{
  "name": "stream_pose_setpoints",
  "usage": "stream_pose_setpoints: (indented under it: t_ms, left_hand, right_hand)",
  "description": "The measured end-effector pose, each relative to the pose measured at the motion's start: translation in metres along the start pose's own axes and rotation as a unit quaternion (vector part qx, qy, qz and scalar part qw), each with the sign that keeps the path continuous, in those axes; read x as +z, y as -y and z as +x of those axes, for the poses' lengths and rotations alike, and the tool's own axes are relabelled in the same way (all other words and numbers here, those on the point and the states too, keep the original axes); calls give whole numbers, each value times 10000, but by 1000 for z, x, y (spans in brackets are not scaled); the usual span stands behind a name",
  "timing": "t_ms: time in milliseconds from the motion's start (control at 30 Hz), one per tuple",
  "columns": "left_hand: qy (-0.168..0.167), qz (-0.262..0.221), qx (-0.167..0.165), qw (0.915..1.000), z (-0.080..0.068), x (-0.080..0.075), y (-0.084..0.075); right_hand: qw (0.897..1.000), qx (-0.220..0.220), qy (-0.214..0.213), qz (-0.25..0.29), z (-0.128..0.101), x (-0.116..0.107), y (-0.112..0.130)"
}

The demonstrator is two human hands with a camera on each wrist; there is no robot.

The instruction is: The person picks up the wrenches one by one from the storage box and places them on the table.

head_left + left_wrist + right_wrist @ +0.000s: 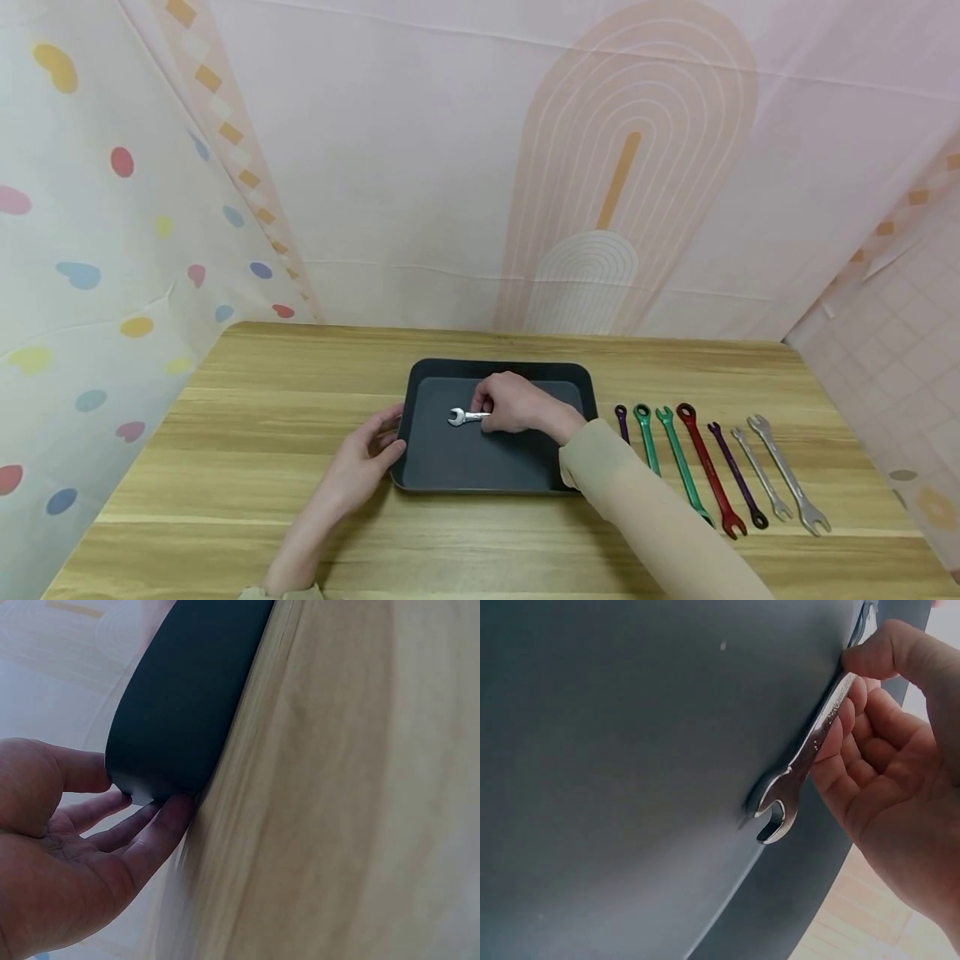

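A small silver wrench [467, 416] lies crosswise over the dark grey tray [495, 479], its open-jawed end pointing left. My right hand [512, 403] pinches the shank between thumb and fingers, hiding the wrench's other end in the head view. From the right wrist, the wrench [810, 746] shows close over the tray floor, with the thumb on one side and curled fingers on the other. At the tray's left end, my left hand [358, 464] holds the side wall. In the left wrist view the thumb is at the rim and the fingertips [176, 814] press low on the wall [180, 705].
Right of the tray, several wrenches lie side by side on the wooden table [247, 433]: green ones [681, 454], a red one [708, 462], purple ones [738, 475] and silver ones [787, 471]. My right sleeve [652, 508] covers part of that row. Patterned cloth [390, 183] hangs behind.
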State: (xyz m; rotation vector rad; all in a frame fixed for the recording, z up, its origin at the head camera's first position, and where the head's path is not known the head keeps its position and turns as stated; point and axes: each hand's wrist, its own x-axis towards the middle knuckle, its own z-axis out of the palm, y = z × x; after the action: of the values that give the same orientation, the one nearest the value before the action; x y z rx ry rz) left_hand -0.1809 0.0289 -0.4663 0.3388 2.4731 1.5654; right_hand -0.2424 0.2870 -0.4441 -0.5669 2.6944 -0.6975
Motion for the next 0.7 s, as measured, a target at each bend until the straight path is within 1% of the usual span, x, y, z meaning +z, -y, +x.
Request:
stream_pose_setpoints:
  t_ms: [133, 200, 367, 467, 567, 700]
  left_hand:
    - [22, 7, -3, 10000, 1, 0, 0]
    - [41, 18, -11, 10000, 2, 0, 0]
    - [53, 19, -5, 10000, 2, 0, 1]
    - [28, 10, 14, 10000, 1, 0, 1]
    - [-6, -11, 33, 10000, 0, -1, 2]
    - [-47, 1, 48, 10000, -1, -2, 2]
  right_hand:
    - [9998, -180, 35, -75, -2, -2, -2]
    - [9996, -270, 57, -22, -4, -4, -3]
    - [9986, -387, 96, 335, -7, -7, -8]
    - [9978, -436, 21, 506, -9, -11, -10]
    - [9970, -501, -76, 593, -13, -18, -9]
    - [9949, -698, -175, 704, -22, -31, -5]
